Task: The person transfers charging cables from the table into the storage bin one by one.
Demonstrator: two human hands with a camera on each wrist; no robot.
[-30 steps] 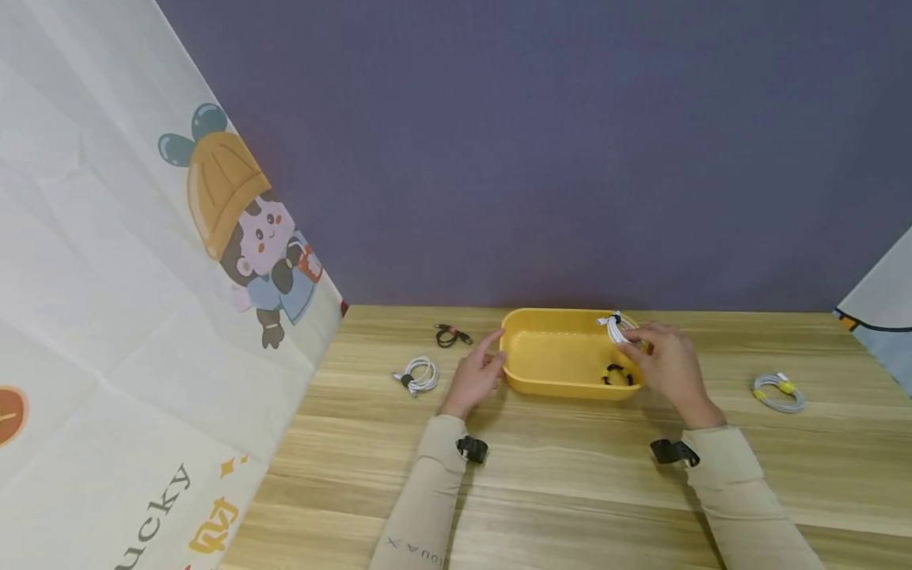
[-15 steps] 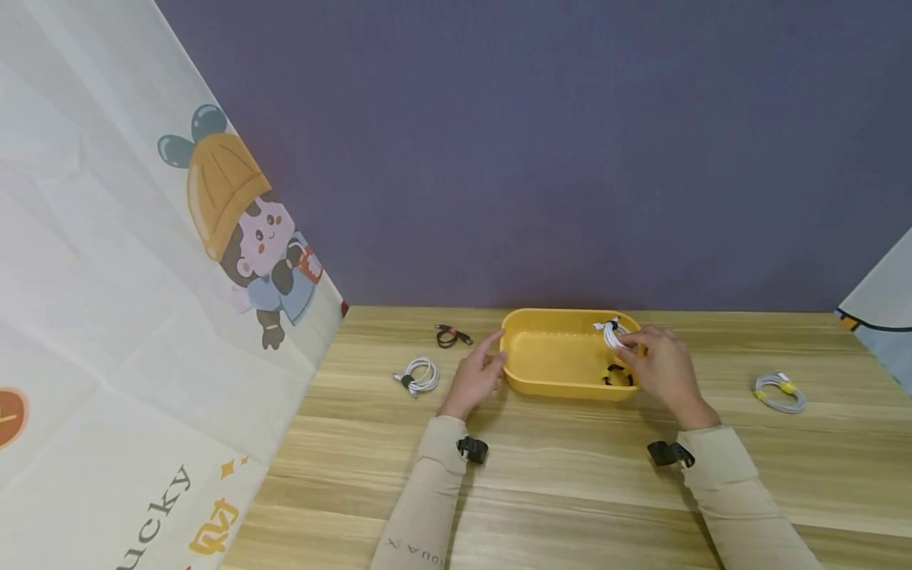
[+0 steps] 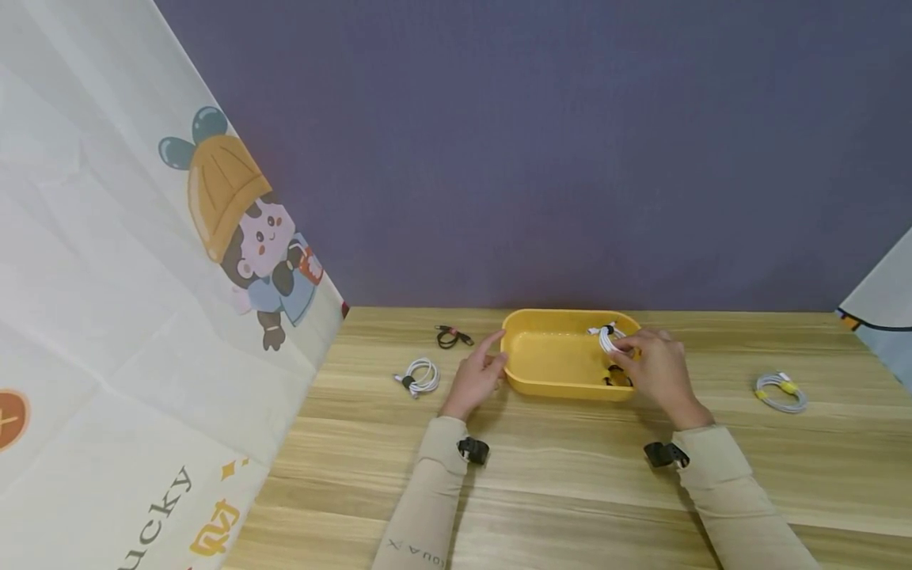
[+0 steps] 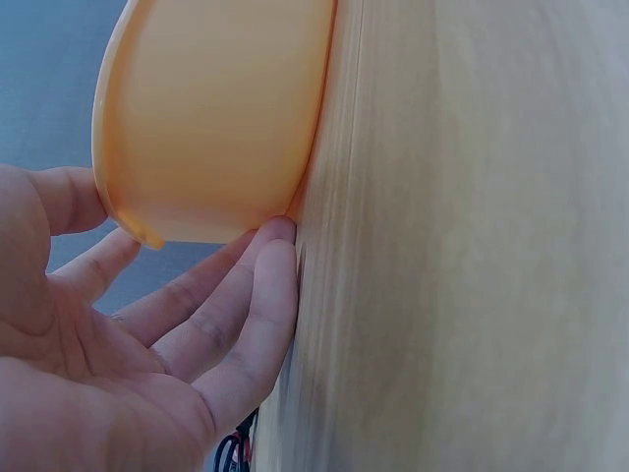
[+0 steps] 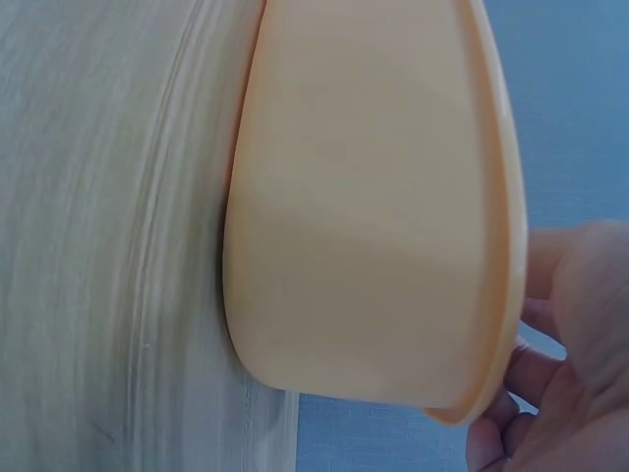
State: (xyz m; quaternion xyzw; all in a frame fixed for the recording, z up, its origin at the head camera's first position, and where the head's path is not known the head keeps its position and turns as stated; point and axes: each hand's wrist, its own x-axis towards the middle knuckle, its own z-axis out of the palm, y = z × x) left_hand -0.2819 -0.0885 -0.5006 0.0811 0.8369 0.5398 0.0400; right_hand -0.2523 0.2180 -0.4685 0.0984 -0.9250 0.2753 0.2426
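Note:
A yellow plastic bin [image 3: 563, 389] stands on the wooden table. My left hand [image 3: 476, 380] rests against its left end; in the left wrist view its fairly straight fingers [image 4: 265, 295] touch the rim and outer wall. Between the thumb and fingers of my right hand [image 3: 659, 372] a coiled white cable [image 3: 607, 340] with a black tie is pinched, inside the bin's right end. Below it, a black coiled cable [image 3: 618, 377] lies in the bin, partly hidden by that hand. In the right wrist view the bin wall hides the cable and some fingertips.
Left of the bin lie a small black cable [image 3: 453, 336] and a coiled white cable [image 3: 419, 378] with a dark tie. Far right lies a grey coiled cable [image 3: 780, 393] with yellow ties. A dark blue-grey panel [image 3: 570, 158] rises behind the table.
My right hand has moved slightly left and lower with the white cable, deeper into the bin. My left hand stays against the bin's left end.

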